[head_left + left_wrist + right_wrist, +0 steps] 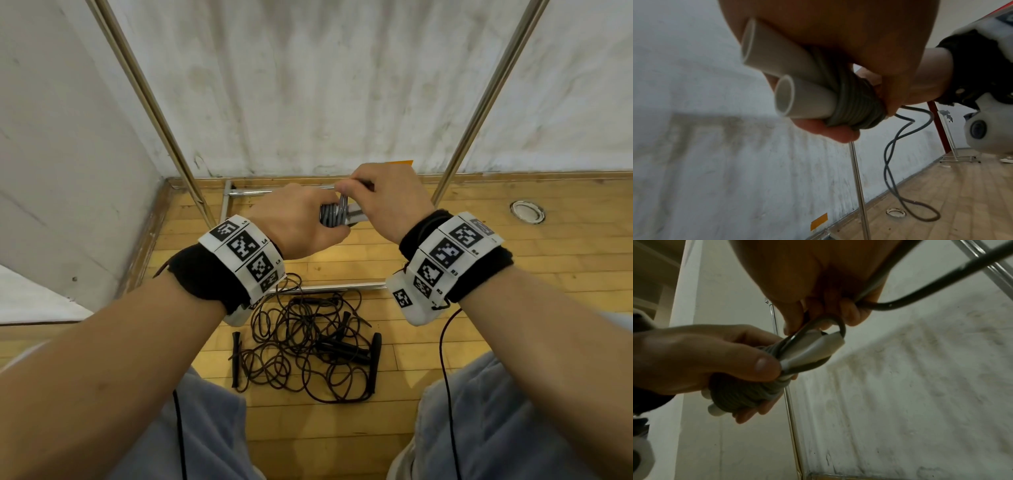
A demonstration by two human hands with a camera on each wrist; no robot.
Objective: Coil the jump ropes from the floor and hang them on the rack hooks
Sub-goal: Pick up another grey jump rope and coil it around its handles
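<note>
Grey rope (334, 216) sits wound round its two white handles (797, 81), bundled in the left hand's (298, 222) closed fist. Just right of it, the right hand (383, 202) pinches a loop of the loose tail, which hangs below both hands. To finish well, I'd keep the turns tight and tuck the loop snugly. Dark ropes (305, 346) lie tangled below the wrists.

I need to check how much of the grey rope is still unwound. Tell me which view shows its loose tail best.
Left wrist view: the loose tail hangs clear from the wound handles, looping down towards the floor. The right wrist view shows only a short blurred stretch leaving the right hand. In the head view the hands hide it.
</note>
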